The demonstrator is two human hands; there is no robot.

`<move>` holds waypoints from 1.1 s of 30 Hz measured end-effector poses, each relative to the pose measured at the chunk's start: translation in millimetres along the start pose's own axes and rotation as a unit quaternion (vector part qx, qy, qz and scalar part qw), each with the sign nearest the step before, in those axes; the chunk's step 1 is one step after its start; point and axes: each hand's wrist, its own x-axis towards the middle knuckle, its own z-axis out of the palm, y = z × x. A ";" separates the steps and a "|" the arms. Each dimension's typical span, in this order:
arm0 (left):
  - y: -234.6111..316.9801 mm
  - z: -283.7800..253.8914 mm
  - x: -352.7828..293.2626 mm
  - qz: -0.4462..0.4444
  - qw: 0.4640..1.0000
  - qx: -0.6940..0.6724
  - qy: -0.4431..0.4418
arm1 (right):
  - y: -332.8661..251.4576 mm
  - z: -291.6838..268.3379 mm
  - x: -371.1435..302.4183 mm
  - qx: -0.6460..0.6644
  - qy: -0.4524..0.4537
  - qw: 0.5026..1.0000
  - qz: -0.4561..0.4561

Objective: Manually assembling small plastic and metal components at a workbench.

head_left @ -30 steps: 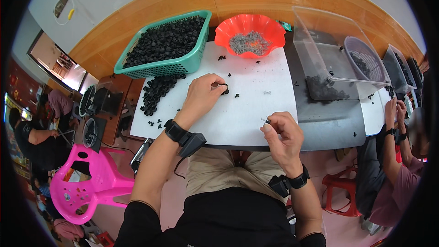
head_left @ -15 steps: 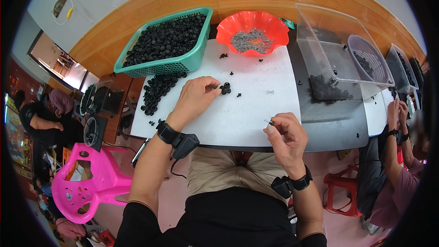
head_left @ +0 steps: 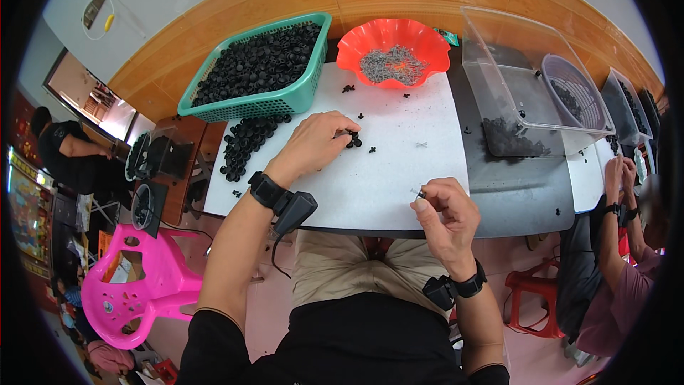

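My left hand [head_left: 315, 144] reaches over the white sheet, its fingers curled down on a little group of round black plastic caps [head_left: 353, 140]. The fingertips partly cover the caps, so the exact grip is hard to see. Nearer to me, at the right front of the sheet, my right hand [head_left: 452, 215] is closed. Between its thumb and index finger it pinches a small pin-like piece [head_left: 417, 193], pale at the tip with a dark part by the fingers. A pile of black caps [head_left: 246, 144] lies left of my left hand.
A green basket [head_left: 308, 89] full of black caps stands at the back left. Beside it is a red scalloped bowl [head_left: 349, 46] of pale pins. A clear bin [head_left: 491, 89] with black parts stands right. The white sheet [head_left: 399, 178] carries scattered small black pieces. A co-worker's hands [head_left: 618, 175] are at far right.
My left hand has moved slightly right and away from me, its fingertips now over the group of caps. My right hand has barely moved. A person at far left has shifted posture.
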 end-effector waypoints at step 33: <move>47.9 16.3 -66.2 -0.057 0.899 -0.428 0.070 | -1.4 0.7 -1.9 0.089 0.032 0.994 0.052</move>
